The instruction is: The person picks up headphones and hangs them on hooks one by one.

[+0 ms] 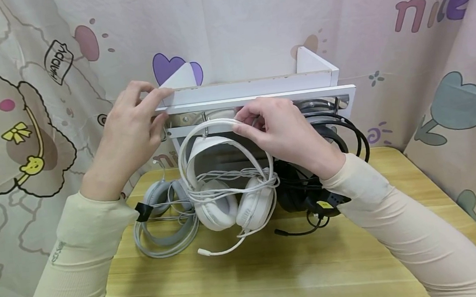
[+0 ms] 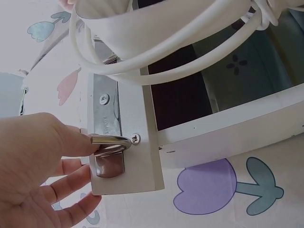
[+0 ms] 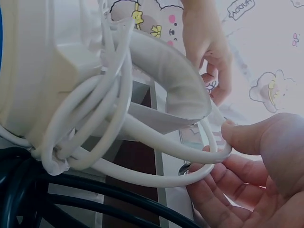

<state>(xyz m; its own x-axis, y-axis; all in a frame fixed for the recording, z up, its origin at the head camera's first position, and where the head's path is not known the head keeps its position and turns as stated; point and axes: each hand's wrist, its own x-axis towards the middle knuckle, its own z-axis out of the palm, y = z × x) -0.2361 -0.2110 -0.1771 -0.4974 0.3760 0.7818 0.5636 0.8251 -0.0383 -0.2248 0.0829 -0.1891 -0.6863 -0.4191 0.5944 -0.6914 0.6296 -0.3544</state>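
A white headset (image 1: 216, 210) with a boom mic hangs at the middle of a white rack (image 1: 232, 91), its cable wrapped round the earcups. My right hand (image 1: 281, 130) pinches the top of its headband (image 3: 166, 147), thumb in front and fingers behind, beside a metal hook (image 1: 204, 118). At the rack's left end, my left hand (image 1: 128, 125) grips the board, fingers over the top and thumb in front. In the left wrist view that thumb is right at an unoccupied metal hook (image 2: 111, 140) screwed to the board.
A grey headset (image 1: 164, 232) with a coiled cable and black strap is low on the left. Black headsets (image 1: 298, 195) with looped black cables hang at the right. The rack stands on a wooden table (image 1: 255, 280) before a patterned curtain (image 1: 252, 32).
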